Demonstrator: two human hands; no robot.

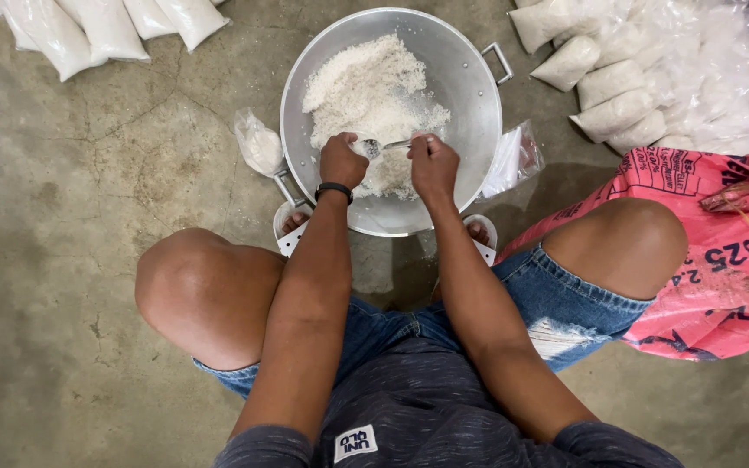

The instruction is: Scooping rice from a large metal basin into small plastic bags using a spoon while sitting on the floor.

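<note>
concrete floor [62, 217] fills the view, cracked and grey, and the person squats on it with knees spread wide. a pink printed sack [721, 251] lies by the right knee, and heaps of filled white bags sit at the upper left [88, 30] and upper right [617, 95] corners.

between the feet sits a wide metal basin [465, 78] with two loop handles, holding a mound of white grain [366, 87] banked toward its far left side. a small filled clear bag [259, 143] rests on the floor just beside the basin's left rim, and a flat empty plastic bag [513, 156] leans against its right rim.

both hands meet over the near part of the basin. the left hand [341, 160], with a black band on the wrist, is clenched around something small at the grain's edge; what it grips cannot be told, as the fingers hide it. the right hand [433, 165] is closed on the handle of a metal spoon [374, 147]. the spoon's long axis runs roughly side to side, handle at the right hand, bowl pointing left and sitting just beside the left hand's knuckles. the grain lies beyond both hands, away from the body, with its bulk nearer the left hand than the right.
</note>
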